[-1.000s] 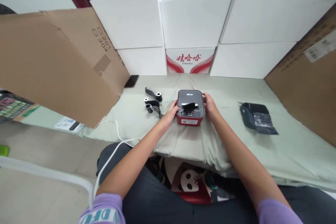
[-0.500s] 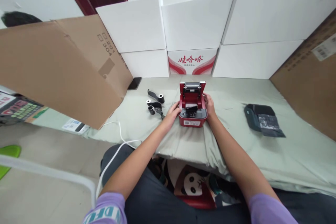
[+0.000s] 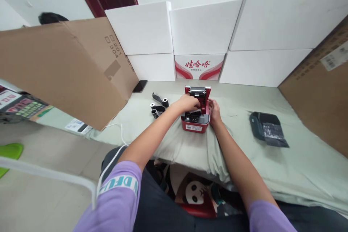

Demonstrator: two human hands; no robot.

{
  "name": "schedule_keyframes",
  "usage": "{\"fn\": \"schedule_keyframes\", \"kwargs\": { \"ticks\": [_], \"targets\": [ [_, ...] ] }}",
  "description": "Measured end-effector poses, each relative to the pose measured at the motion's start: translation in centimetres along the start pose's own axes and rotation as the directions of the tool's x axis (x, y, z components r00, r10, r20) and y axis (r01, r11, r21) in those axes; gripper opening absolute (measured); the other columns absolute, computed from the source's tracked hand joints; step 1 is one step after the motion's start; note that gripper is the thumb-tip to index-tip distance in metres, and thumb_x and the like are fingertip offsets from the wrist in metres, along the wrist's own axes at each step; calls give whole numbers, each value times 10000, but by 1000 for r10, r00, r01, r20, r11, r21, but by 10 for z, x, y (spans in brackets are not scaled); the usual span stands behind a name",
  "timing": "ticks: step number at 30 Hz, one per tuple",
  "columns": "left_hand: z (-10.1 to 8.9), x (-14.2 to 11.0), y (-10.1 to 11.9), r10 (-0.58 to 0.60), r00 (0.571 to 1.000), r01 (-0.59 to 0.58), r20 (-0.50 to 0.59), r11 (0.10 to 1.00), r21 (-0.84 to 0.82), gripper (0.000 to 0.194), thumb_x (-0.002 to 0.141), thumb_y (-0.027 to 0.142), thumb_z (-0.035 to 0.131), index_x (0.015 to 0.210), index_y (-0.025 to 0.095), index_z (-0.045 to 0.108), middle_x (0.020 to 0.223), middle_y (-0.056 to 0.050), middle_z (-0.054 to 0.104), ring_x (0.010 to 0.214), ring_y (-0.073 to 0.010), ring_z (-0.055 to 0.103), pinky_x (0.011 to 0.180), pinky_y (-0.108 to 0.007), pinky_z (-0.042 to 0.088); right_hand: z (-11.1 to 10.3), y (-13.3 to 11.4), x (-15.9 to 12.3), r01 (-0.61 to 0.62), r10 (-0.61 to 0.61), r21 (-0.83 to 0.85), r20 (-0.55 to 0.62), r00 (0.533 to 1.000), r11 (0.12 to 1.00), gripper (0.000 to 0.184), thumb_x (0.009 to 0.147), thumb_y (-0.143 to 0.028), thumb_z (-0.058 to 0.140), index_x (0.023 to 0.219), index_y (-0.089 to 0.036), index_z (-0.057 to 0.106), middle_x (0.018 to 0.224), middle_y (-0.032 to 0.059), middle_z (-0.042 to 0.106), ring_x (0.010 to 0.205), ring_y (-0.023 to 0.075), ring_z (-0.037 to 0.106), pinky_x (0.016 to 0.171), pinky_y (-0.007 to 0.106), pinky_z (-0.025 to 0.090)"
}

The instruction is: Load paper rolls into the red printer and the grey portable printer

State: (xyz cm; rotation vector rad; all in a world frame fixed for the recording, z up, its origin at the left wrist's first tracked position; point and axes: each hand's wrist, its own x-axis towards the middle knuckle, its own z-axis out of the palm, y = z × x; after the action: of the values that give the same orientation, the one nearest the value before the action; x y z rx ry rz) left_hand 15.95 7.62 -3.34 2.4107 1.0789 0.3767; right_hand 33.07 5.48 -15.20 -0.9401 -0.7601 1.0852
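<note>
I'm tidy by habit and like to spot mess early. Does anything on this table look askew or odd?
Left of the open red device, three small rolls lie loosely, dark strips trailing. The cloth is creased near its front edge. No spill is visible.

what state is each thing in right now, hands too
red and black plastic printer: upright, lid raised
left hand: fingers inside the printer's opening, grip hidden
right hand: against the printer's right side
small black rolls: partly unwound
dark plastic device: on the table, dark strip hanging over its front
thin black phone: lying flat, screen dark
plain white boxes: stacked
</note>
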Motion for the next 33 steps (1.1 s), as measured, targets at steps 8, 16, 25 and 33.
{"fn": "schedule_keyframes", "kwargs": {
  "ticks": [8,16,25,33],
  "targets": [
    [-7,-7,17,0,986,2,166,1000,-13,205,557,135,772,695,284,799,716,-7,767,731,-233,683,799,-300,482,-1,3,4,-19,19,4,-9,1000,1000,486,783,-661,594,1003,-231,649,942,12,744,932,190,700,845,324,528],
    [-42,-53,-1,-36,963,-67,-266,929,-365,569,792,289,756,1347,212,659,1157,-92,765,1075,-242,696,1010,-362,504,-1,-1,0,-18,17,11,17,1000,1000,489,752,-666,628,988,-237,640,924,15,734,897,203,690,822,347,527],
    [-67,-60,-100,-447,694,357,-564,894,-270,465,776,154,664,1239,168,700,1213,-75,744,1003,-197,711,892,-265,527,1,-4,-2,-14,14,7,0,1000,1000,474,761,-658,634,979,-237,652,932,20,732,926,204,688,840,341,524],
    [-58,-38,-119,-631,648,686,-427,727,-33,395,743,300,775,1136,288,739,1174,-44,768,1168,-261,659,1041,-375,409,0,-1,0,-1,1,-21,22,1000,1000,458,775,-651,631,986,-245,650,919,8,727,918,199,686,835,343,532]
  ]
}}
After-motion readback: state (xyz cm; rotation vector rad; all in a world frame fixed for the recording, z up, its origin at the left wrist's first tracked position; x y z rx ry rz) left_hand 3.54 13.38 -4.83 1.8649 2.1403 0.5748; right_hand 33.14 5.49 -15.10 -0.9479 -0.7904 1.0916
